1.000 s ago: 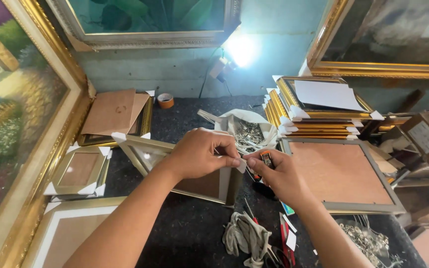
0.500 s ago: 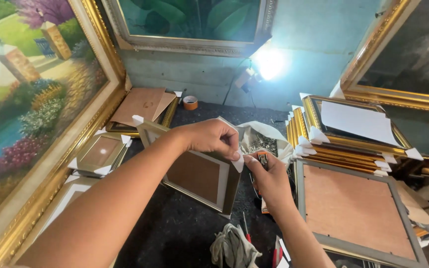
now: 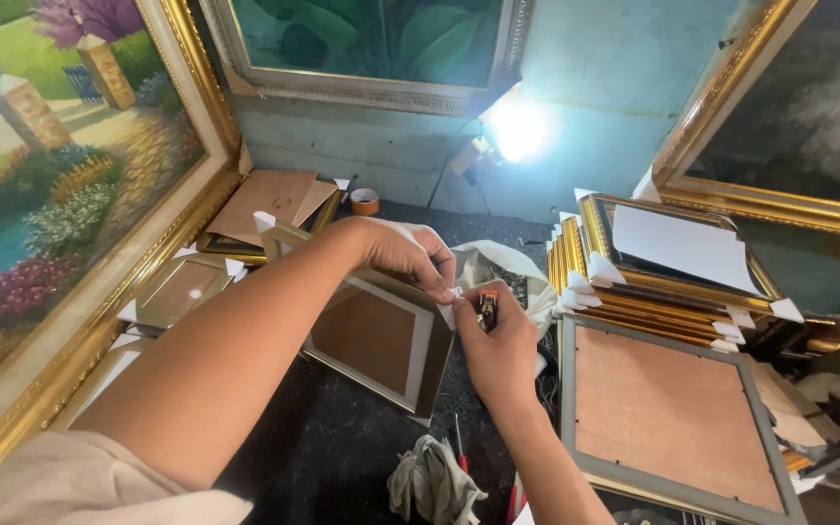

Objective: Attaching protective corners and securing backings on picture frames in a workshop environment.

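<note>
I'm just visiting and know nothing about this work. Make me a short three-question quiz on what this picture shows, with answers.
1. True or false: the left hand rests on the top edge of the small picture frame that stands tilted on the dark table.
2. Where is the roll of tape? A) in the right hand B) at the back of the table near the wall C) on the frame stack
3. What lies on top of the stack of gold frames?

Key:
1. True.
2. B.
3. A white sheet. The right hand holds a small tool at the frame's corner.
</note>
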